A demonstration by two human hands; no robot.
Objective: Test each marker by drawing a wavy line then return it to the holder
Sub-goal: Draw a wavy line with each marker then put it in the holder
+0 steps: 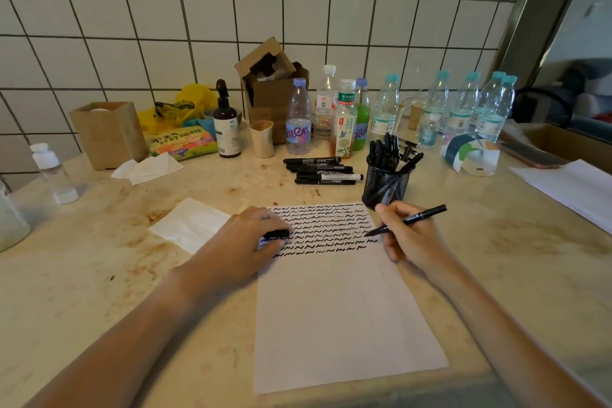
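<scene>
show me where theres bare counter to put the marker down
Free: counter between the paper and the spare sheet at right. Crowded: behind the paper, where loose markers, the mesh holder and bottles stand.

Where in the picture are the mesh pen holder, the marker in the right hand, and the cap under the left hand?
mesh pen holder (385, 187), head view, front of mesh wall.
marker (418, 216), head view, mid barrel.
cap (276, 234), head view, exposed side.

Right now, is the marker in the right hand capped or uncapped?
Uncapped: the marker has its bare tip on the paper, and the left hand holds the cap.
</scene>
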